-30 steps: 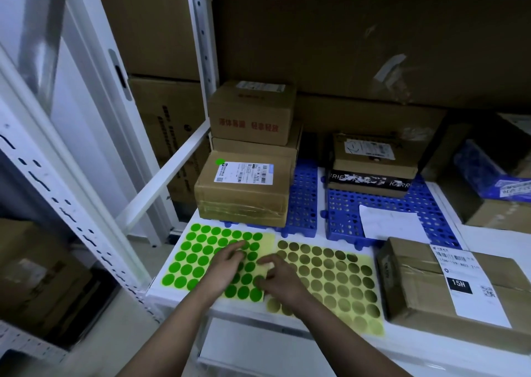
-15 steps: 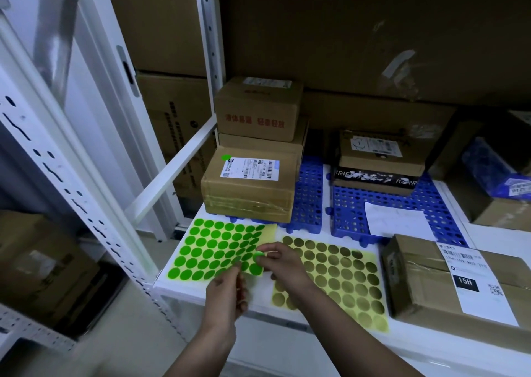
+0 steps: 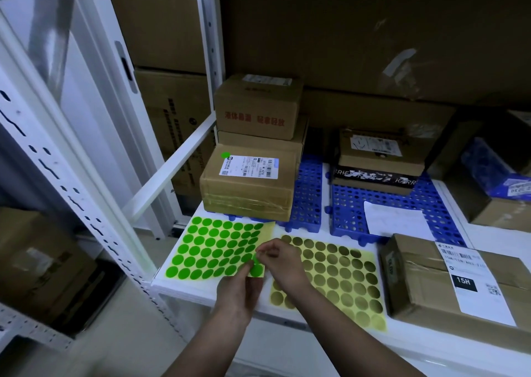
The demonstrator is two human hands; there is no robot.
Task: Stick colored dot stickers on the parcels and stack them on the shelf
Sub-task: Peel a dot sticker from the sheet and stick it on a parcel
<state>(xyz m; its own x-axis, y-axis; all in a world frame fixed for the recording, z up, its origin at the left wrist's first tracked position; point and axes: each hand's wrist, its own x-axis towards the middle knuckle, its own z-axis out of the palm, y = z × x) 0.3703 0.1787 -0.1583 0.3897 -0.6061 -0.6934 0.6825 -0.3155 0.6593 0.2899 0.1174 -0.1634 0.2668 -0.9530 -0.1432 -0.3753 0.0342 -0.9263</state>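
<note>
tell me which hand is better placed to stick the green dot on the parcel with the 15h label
Right, probably. The right hand already pinches the green dot above the green sheet, and the 15H parcel lies on its side of the shelf. The left hand is lower down at the sheet's corner.

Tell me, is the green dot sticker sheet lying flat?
Not quite: the green dot sticker sheet lies mostly flat, but the left hand lifts its near right corner.
</note>
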